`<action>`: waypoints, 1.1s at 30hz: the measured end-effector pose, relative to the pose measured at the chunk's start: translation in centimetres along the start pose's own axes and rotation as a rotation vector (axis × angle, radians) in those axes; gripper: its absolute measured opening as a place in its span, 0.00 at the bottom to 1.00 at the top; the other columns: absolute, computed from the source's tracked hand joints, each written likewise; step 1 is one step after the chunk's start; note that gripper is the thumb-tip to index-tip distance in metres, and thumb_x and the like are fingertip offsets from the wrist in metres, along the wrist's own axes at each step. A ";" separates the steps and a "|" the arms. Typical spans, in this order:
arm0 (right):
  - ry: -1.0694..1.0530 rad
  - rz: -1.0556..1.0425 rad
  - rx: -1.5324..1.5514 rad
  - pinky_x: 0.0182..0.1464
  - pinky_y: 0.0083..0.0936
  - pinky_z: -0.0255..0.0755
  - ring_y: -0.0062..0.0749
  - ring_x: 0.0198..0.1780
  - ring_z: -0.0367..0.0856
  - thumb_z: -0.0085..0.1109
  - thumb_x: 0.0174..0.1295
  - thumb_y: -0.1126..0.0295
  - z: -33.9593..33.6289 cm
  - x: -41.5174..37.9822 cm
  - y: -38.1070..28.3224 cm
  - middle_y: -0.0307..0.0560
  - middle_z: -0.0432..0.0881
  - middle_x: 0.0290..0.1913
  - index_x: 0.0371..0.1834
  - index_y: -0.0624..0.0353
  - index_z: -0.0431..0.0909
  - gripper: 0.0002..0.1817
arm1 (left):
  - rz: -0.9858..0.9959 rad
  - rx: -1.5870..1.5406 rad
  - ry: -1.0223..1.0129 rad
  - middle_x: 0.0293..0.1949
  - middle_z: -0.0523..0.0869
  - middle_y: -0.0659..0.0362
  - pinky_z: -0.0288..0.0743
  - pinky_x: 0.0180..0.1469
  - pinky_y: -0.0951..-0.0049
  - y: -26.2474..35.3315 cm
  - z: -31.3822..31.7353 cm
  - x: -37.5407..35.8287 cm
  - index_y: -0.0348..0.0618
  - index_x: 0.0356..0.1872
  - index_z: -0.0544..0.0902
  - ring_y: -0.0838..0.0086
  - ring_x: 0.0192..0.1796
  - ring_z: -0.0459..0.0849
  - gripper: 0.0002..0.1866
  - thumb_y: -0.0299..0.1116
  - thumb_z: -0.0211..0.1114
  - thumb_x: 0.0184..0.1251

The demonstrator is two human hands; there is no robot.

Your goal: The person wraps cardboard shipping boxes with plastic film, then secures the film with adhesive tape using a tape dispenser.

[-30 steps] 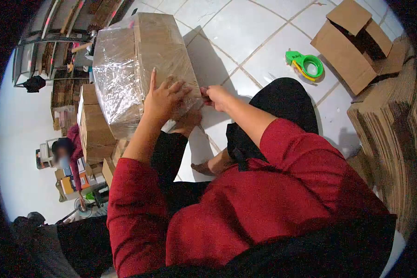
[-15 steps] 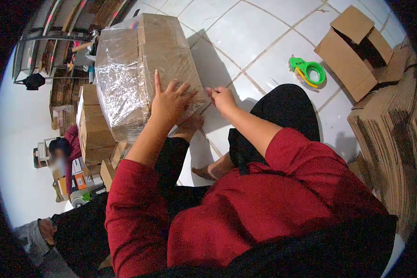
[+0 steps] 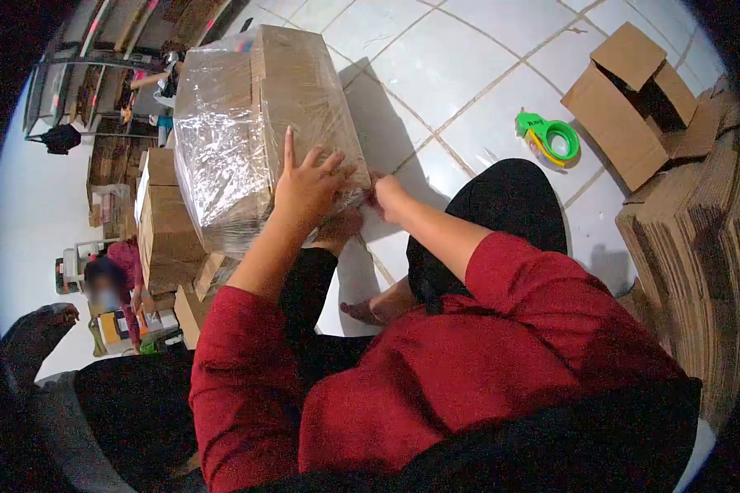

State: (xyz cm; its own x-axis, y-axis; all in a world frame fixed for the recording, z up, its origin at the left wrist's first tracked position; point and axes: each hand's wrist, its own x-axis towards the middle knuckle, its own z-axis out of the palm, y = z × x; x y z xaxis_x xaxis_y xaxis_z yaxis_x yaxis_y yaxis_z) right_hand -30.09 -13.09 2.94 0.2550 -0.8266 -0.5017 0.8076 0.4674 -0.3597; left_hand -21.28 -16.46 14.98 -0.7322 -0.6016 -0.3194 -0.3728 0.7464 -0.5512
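Note:
A large cardboard box (image 3: 300,90), wrapped in shiny clear plastic, stands on the floor in front of me. My left hand (image 3: 308,185) lies on the box's near right part, palm down with the fingers spread. At the lower right edge of the box is my right hand (image 3: 389,197), its fingers curled together against the wrapping. Whatever is between those fingertips is hidden. A green tape dispenser (image 3: 561,141) with a yellow part lies on the tiles to the right.
An open small carton (image 3: 617,123) sits at the right, beside a stack of flattened cardboard (image 3: 686,263). More brown boxes (image 3: 168,222) stand on the left, with shelving (image 3: 99,62) behind. Another person (image 3: 123,275) is at the far left, and a dark-clothed person (image 3: 131,411) is nearer.
My right hand has moved slightly down and closer in against the box edge. My left hand stays spread on the box. At the left, the nearer person's arm has lifted.

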 end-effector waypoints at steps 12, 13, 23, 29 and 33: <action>-0.326 0.169 -0.206 0.37 0.35 0.65 0.34 0.43 0.71 0.39 0.57 0.57 -3.0 2.7 4.0 0.39 0.73 0.41 0.44 0.50 0.68 0.16 | 0.113 0.080 0.199 0.54 0.68 0.72 0.28 0.59 0.38 0.1 0.8 -0.2 0.69 0.50 0.70 0.71 0.58 0.63 0.18 0.44 0.46 0.56; -0.364 0.073 -0.290 0.38 0.34 0.66 0.34 0.42 0.71 0.40 0.57 0.58 -3.6 2.8 4.2 0.39 0.73 0.41 0.44 0.50 0.68 0.16 | 0.112 0.081 0.197 0.54 0.68 0.72 0.28 0.59 0.38 0.2 1.0 -0.3 0.69 0.50 0.70 0.71 0.58 0.63 0.18 0.44 0.46 0.56; 0.050 -0.230 -0.627 0.30 0.28 0.67 0.33 0.26 0.72 0.46 0.46 0.77 -2.9 2.0 3.1 0.46 0.75 0.27 0.27 0.65 0.73 0.07 | 0.113 0.070 0.098 0.54 0.68 0.73 0.26 0.59 0.39 1.3 1.6 -0.6 0.61 0.50 0.71 0.74 0.62 0.57 0.19 0.44 0.45 0.56; -0.209 0.100 -1.378 0.34 0.32 0.68 0.35 0.34 0.75 0.51 0.49 0.63 -2.1 -3.6 -7.8 0.51 0.75 0.32 0.34 0.64 0.72 0.15 | 0.062 0.103 0.085 0.52 0.69 0.70 0.28 0.60 0.40 2.5 2.1 -0.3 0.59 0.47 0.72 0.74 0.60 0.60 0.18 0.44 0.48 0.54; 0.358 -0.763 -1.489 0.48 0.36 0.65 0.48 0.44 0.71 0.40 0.53 0.67 -14.6 -1.3 -17.9 0.63 0.70 0.45 0.50 0.68 0.62 0.22 | -0.040 -0.032 0.355 0.47 0.73 0.63 0.29 0.60 0.40 4.7 2.9 1.0 0.52 0.45 0.75 0.69 0.58 0.63 0.17 0.43 0.51 0.53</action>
State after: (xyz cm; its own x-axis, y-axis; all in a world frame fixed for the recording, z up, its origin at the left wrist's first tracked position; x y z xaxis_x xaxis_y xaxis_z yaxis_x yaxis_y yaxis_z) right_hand -52.63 -15.76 -1.46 -0.2147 -0.9751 0.0554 -0.5275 0.0681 -0.8468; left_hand -22.11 -14.40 9.83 -0.8671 -0.4981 -0.0079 -0.4183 0.7365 -0.5317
